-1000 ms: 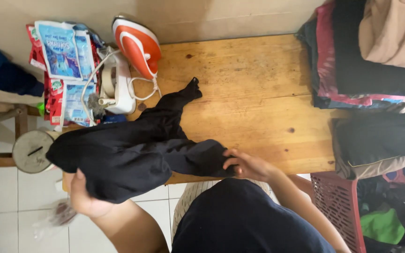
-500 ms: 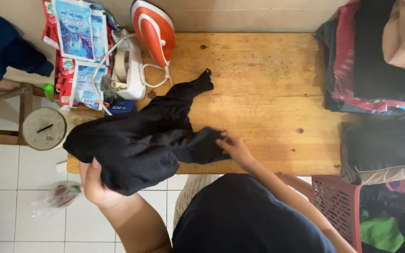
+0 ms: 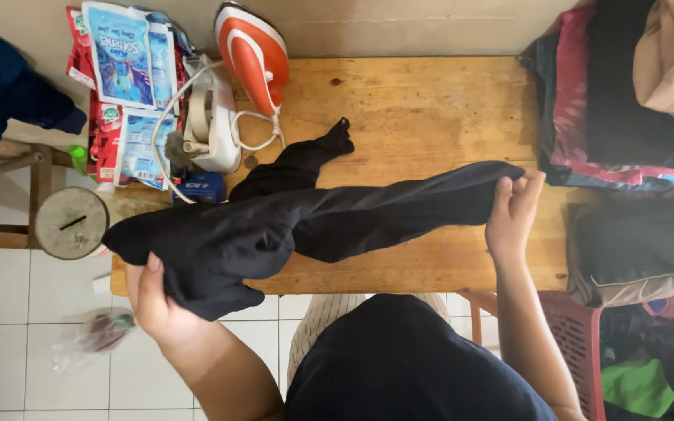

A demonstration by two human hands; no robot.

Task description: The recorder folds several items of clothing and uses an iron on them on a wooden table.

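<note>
A black garment, seemingly trousers [image 3: 306,222], lies stretched across a wooden table [image 3: 431,117]. My left hand [image 3: 157,300] grips its wide end at the table's near left corner. My right hand [image 3: 512,210] pinches the end of one leg, pulled out toward the right. The other leg [image 3: 306,160] lies loose on the table, pointing toward the far side.
An orange and white iron [image 3: 255,54] stands at the back left beside a white holder [image 3: 212,117] with its cord. Detergent pouches [image 3: 122,78] lie further left. Folded clothes [image 3: 626,86] are stacked at the right. A pink basket [image 3: 571,351] with clothes stands near right.
My right hand has drawn one trouser leg out to the right, straightening it across the table. My left hand keeps hold of the wide end.
</note>
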